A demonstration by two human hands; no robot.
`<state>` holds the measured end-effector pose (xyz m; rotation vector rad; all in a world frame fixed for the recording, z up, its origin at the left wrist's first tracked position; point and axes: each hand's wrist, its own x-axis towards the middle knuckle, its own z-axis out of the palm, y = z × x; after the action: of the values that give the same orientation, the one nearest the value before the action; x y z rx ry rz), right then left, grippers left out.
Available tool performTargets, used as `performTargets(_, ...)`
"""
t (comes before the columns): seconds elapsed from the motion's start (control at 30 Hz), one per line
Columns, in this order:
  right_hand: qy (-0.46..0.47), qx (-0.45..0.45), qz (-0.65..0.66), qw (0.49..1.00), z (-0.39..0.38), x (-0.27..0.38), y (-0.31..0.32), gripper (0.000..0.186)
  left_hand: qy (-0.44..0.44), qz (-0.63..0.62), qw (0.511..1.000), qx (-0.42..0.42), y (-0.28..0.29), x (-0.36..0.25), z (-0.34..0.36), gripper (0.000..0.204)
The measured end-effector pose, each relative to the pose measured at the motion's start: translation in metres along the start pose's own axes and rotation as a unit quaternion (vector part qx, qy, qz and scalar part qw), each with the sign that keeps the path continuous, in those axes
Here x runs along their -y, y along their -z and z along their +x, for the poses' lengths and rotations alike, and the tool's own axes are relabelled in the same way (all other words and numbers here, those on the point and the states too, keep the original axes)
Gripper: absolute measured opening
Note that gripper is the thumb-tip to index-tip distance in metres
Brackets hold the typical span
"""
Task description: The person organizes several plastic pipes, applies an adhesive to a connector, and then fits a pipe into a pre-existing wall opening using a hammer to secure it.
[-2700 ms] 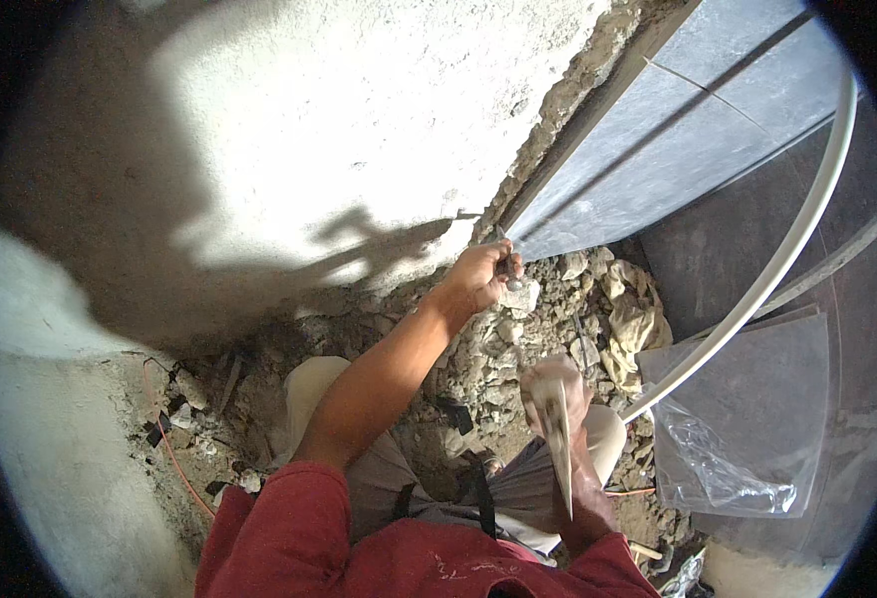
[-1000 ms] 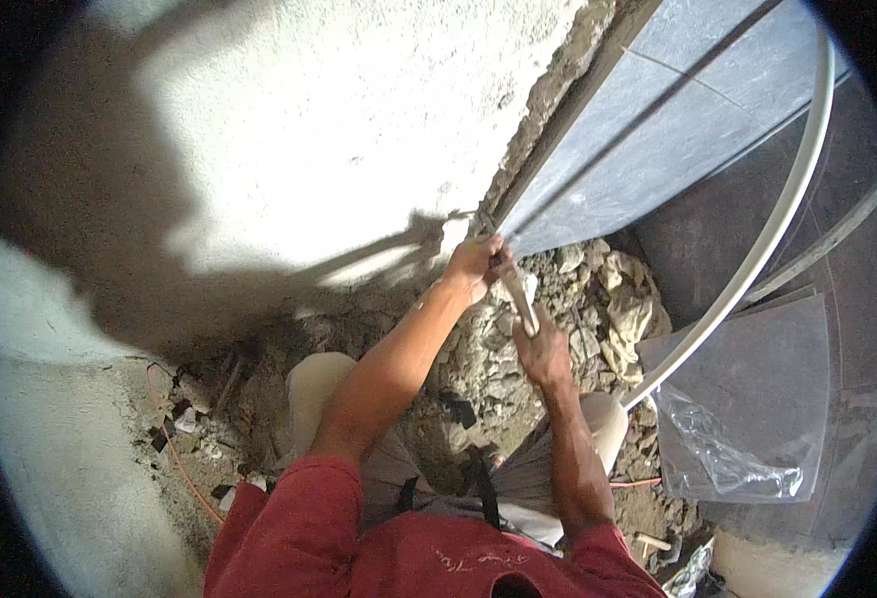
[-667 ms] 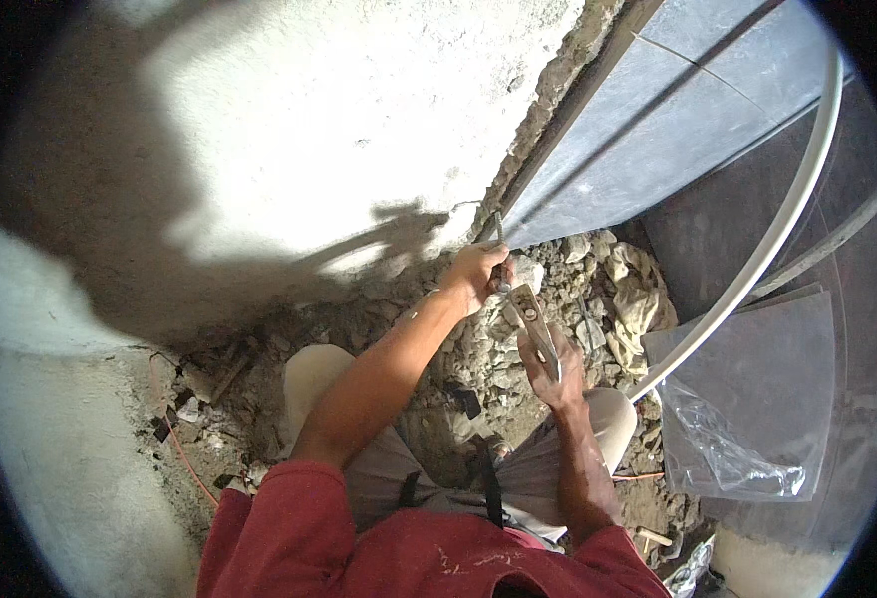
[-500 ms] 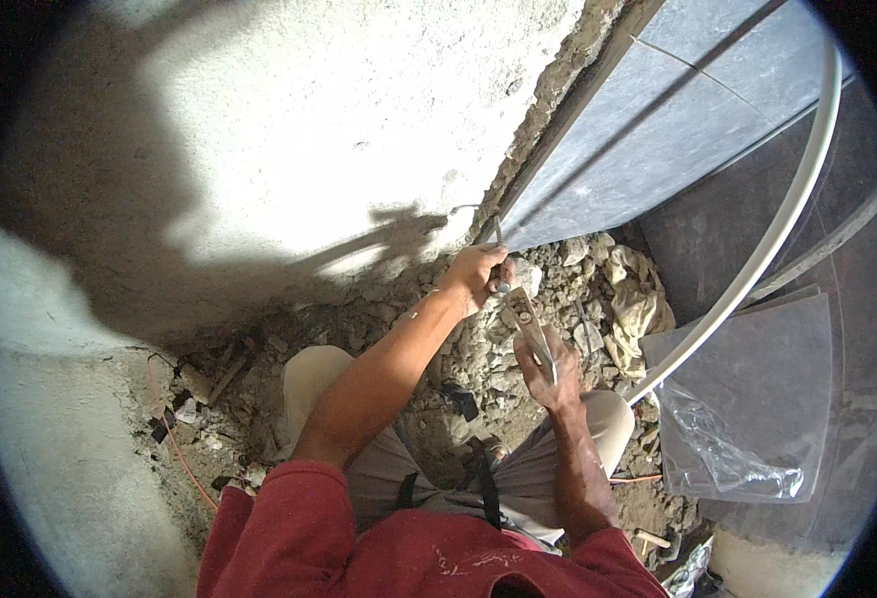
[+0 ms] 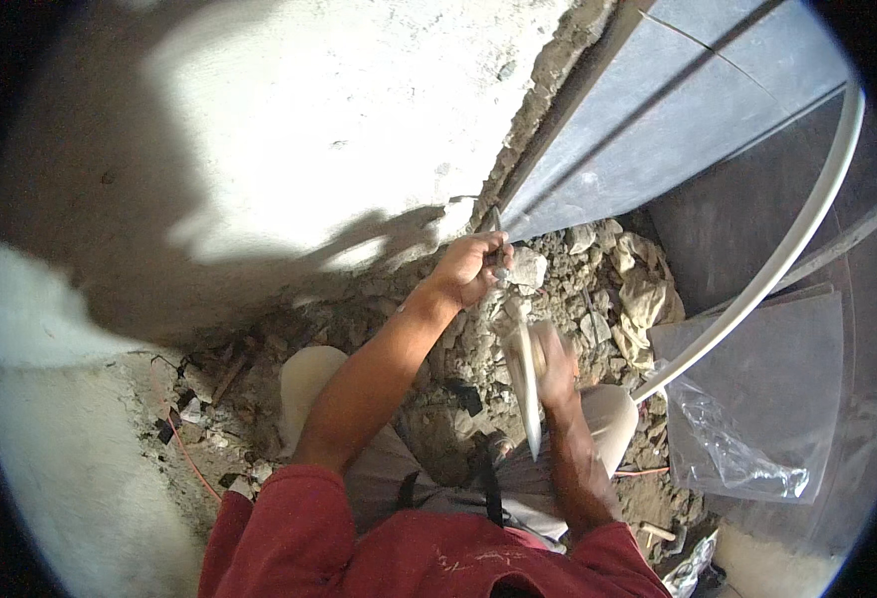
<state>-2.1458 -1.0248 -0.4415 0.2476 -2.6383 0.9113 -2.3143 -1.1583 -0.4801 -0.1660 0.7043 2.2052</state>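
My left fingers (image 5: pixel 486 261) were curled tight round a thin metal chisel (image 5: pixel 498 244), pinching its shank, its tip set against the broken edge where the white plastered wall (image 5: pixel 339 130) met the dark slab (image 5: pixel 658 130). The chisel's long axis ran away from me, up toward the wall, and its struck end stuck out just below my knuckles. My right hand (image 5: pixel 555 361) was wrapped shut round the handle of a hammer (image 5: pixel 524 384); the handle lay nearly upright in view, the head at the far end, close under my left hand (image 5: pixel 470 269) and apart from the chisel's end. So the chisel lay straight ahead of the right fingers, on almost the same line as the handle. The right hand was the nearer to strike; the left only steadied. Rubble (image 5: pixel 598 299) lay just beyond and to the right of both hands, a white pipe (image 5: pixel 757 279) curved further right, and crumpled clear plastic (image 5: pixel 737 448) sat beside my right knee.
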Motion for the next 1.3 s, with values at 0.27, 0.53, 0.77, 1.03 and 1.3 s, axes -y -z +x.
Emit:
performTargets(0.27,0.126,-0.100,0.101,0.982,0.008,0.013,-0.004,0.024,-0.012,-0.008,1.000,0.013,-0.003,-0.001,-0.001,0.018)
performTargets(0.53,0.116,-0.076,0.041,0.989,0.022,0.019,-0.002,0.024,-0.017,-0.010,0.999,0.046,-0.001,-0.003,0.004,0.020)
performTargets(0.77,-0.117,0.094,-0.091,0.985,0.017,-0.010,-0.014,0.037,-0.021,-0.022,1.000,0.002,0.000,-0.009,0.007,0.017)
performTargets(1.03,-0.180,0.127,-0.094,0.971,0.012,-0.019,-0.018,0.034,0.013,-0.034,0.986,-0.165,0.004,0.003,0.021,0.013)
performTargets(1.3,-0.029,0.003,0.058,0.998,0.008,-0.003,-0.004,0.031,-0.012,0.019,0.990,-0.137,0.012,0.011,0.014,0.011)
